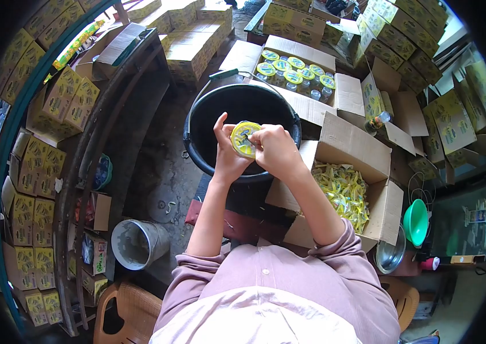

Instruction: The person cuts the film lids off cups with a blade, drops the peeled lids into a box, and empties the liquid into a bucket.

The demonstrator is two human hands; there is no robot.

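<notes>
Above the black bucket [198, 114], my left hand [227, 155] holds a jar with a round yellow-and-green label [244, 139] on its top, which faces up at me. A thumb and fingers sit along the jar's side, and one fingertip stands free. My right hand [278, 150] is closed, its fingertips pinched together on the label's right part. Most of the jar's body is hidden behind the hands. To the right, an open carton [351, 137] holds a heap of yellow printed strips [341, 192].
Behind the bucket, an open carton [334, 66] holds several jars with yellow tops [293, 76]. A grey bucket [134, 243] stands on the floor at left. A green bowl [416, 222] is at right. Printed cartons [31, 218] are stacked on the left shelf.
</notes>
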